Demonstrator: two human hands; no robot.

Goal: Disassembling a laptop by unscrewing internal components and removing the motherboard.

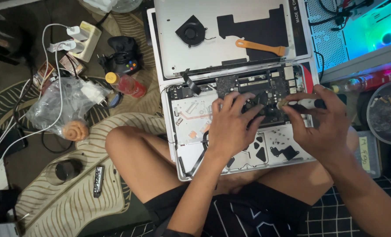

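Right hand (325,120) fingers grip a screwdriver (303,103), long axis pointing to 9 o'clock, tip touching the board (265,94); left hand (232,127) fingers spread, bracing the board.

A black game controller (124,55) lies on the patterned rug (72,175) near its upper middle, and a red drink bottle with a yellow cap (127,84) lies just below it. Toward the rug's left edge sits a clear plastic bag (59,105) with a coiled pastry (75,130) at its lower corner. White chargers (75,37) and cables run above the bag. A round ashtray (386,113) sits at the far right, beside another red bottle (371,80).
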